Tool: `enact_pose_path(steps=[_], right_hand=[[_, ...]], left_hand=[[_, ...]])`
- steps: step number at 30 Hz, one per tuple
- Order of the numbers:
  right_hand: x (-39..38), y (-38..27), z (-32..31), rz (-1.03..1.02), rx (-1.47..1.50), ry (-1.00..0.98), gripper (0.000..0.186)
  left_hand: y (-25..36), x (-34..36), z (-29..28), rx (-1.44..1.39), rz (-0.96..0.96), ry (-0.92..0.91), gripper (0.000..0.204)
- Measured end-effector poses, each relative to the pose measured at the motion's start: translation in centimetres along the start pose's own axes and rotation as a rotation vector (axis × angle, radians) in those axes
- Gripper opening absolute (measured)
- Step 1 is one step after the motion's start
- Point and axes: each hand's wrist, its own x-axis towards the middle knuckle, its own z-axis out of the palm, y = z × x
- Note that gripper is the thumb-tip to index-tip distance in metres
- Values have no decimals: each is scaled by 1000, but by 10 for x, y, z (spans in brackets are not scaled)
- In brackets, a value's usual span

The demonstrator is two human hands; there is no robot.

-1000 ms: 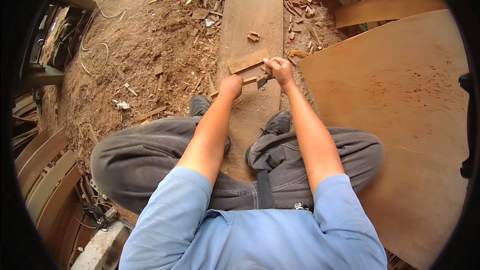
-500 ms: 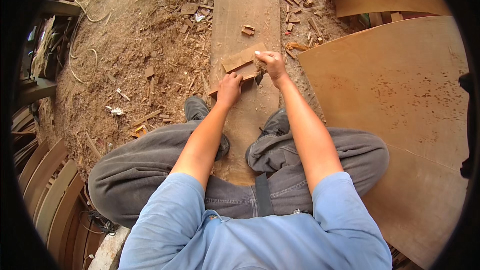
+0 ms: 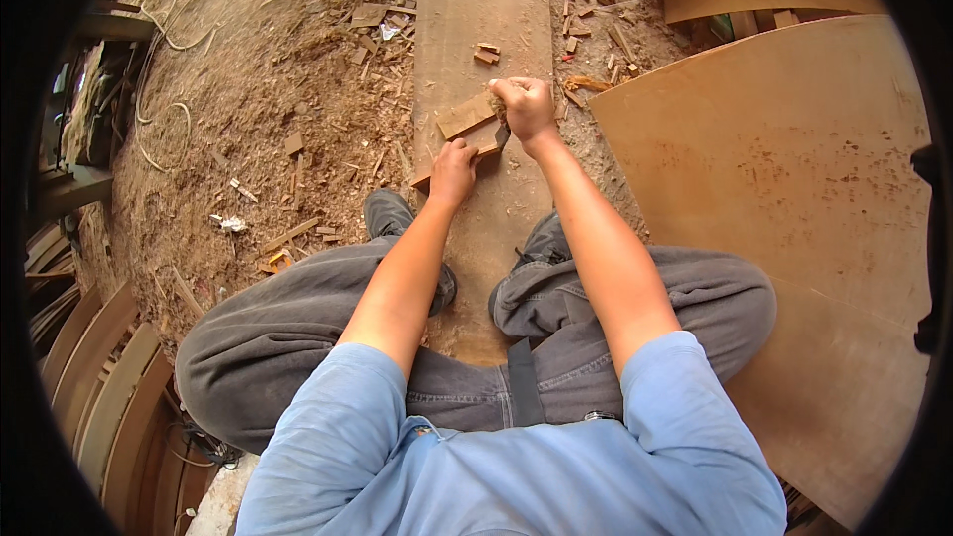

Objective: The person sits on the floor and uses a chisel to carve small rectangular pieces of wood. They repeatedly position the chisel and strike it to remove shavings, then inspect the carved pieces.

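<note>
My left hand (image 3: 454, 171) is closed over a narrow wooden piece (image 3: 486, 151) that lies slantwise across a long plank (image 3: 481, 0). My right hand (image 3: 526, 111) is a fist around what looks like a chisel (image 3: 502, 136); its dark flat blade points down at the right end of that piece, and most of the handle is hidden. Just beyond, a flat wooden block (image 3: 465, 117) lies at the same slant. Two small wood offcuts (image 3: 486, 55) sit farther up the plank.
Sawdust and scraps cover the ground (image 3: 278, 119) on both sides. A large curved wooden sheet (image 3: 754, 169) takes up the right. Curved slats (image 3: 94, 367) are stacked at lower left, and a pale cord (image 3: 147, 119) lies at far left. My shoes (image 3: 390, 213) flank the plank.
My right hand has turned from a raised pinch into a fist and shifted slightly left and farther away. The dark blade now meets the piece's right end. My left hand stays in place.
</note>
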Motion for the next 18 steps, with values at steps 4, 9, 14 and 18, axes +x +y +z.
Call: enact_pose_path(steps=[4,9,14,18], right_hand=[[0,2,6,-28,-80,43,36],[-2,-3,4,-4,-106,58,34],[-2,-7,4,24,-74,64,34],[-5,-9,11,-71,-131,84,34]], left_hand=[[0,2,-1,-30,-4,-15,13],[0,5,-2,-31,-21,-27,14],[0,4,-3,-33,-12,-28,15],[0,4,-3,-27,-9,-25,14]])
